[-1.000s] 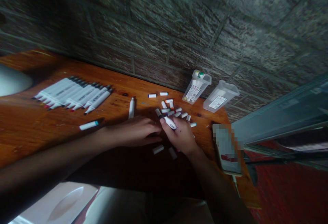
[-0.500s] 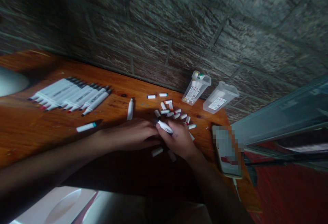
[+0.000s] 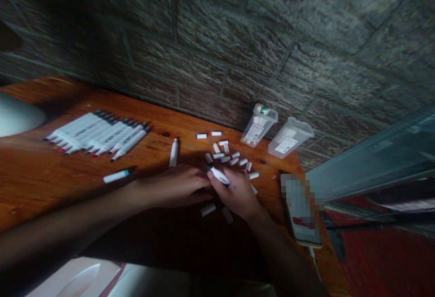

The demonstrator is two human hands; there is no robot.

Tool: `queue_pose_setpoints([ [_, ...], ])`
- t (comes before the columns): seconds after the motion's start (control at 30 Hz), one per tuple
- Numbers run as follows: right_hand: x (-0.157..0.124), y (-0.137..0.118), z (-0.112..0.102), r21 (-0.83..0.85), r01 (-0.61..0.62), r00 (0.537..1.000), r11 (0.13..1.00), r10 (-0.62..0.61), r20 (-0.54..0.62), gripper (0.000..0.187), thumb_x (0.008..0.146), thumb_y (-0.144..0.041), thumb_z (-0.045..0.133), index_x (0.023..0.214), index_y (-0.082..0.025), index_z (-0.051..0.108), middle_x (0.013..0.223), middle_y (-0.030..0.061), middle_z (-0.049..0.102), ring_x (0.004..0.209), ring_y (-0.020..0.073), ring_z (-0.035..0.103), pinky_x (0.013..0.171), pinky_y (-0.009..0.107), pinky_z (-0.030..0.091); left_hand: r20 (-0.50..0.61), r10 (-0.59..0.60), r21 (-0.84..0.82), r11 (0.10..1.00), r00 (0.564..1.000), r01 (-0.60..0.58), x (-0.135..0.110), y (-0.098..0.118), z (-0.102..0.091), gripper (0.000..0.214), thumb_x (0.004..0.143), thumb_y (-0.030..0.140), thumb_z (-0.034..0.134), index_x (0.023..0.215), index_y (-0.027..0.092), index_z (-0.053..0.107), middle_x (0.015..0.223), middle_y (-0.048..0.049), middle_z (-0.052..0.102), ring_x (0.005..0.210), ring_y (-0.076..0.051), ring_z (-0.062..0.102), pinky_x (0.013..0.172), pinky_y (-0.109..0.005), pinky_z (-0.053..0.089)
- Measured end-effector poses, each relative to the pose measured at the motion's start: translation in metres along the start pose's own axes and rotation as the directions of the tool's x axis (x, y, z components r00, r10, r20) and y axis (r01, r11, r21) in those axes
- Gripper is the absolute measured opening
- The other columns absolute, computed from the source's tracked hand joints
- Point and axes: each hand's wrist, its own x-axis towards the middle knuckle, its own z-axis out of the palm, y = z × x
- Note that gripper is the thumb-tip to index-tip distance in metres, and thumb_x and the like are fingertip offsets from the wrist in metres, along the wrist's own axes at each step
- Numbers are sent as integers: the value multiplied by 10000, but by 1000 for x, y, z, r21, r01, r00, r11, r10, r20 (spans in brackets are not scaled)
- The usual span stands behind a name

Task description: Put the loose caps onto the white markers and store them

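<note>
My right hand (image 3: 239, 191) is closed around a white marker (image 3: 220, 177) with black print, its dark end pointing up and left. My left hand (image 3: 185, 185) meets that dark end with its fingers bent together; what they pinch there is hidden. Just beyond my hands lies a loose cluster of white marker caps (image 3: 234, 161) with coloured ends. Behind my left hand a single white marker (image 3: 173, 152) lies with its far end showing. A white cap with a teal end (image 3: 116, 176) rests left of my left forearm.
A row of uncapped markers (image 3: 98, 131) lies side by side at the left on the wooden table (image 3: 163, 122). Two clear plastic boxes (image 3: 284, 141) stand by the brick wall, the left one holding some caps. A phone (image 3: 302, 211) with a cable lies at the right edge.
The whole view has shifted slightly, so the table sits a little lower in the picture. Both hands keep nearly the same pose around the marker.
</note>
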Motion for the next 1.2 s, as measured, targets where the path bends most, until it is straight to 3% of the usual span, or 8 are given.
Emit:
queue_pose_setpoints([
  [0.1, 0, 0, 0, 3, 19, 1000, 1000, -19, -3, 291, 915, -336, 556, 657, -207, 518, 625, -8, 596, 591, 125, 545, 583, 240, 365, 68, -1, 0, 1000, 998, 1, 0, 2, -2, 232, 922, 206, 613, 1133, 196, 708, 1133, -68, 728, 1032, -210, 684, 925, -280, 511],
  [0.77, 0, 3, 0, -53, 34, 998, 998, -32, 45, 296, 936, -361, 527, 679, -214, 544, 666, 10, 629, 636, 146, 578, 587, 255, 375, 42, -37, 32, 999, 998, 35, -4, 3, -1, 225, 915, 248, 623, 1117, 223, 720, 1123, -64, 731, 1008, -231, 695, 914, -304, 519],
  [0.97, 1, 5, 2, -42, 36, 999, 998, -37, -28, 283, 908, -331, 567, 653, -217, 522, 627, -2, 603, 609, 140, 564, 593, 254, 376, -8, -5, 33, 999, 1000, 6, -4, 2, -1, 220, 887, 228, 652, 1096, 242, 720, 1083, -43, 742, 961, -205, 705, 877, -277, 532],
  [1.2, 1, 5, 2, -49, 45, 998, 998, -47, -42, 293, 910, -330, 563, 647, -212, 514, 615, -3, 600, 596, 136, 572, 584, 249, 366, 41, -28, 28, 999, 999, 27, -3, 3, -2, 213, 900, 233, 639, 1095, 231, 724, 1098, -53, 740, 1010, -211, 697, 930, -287, 515],
])
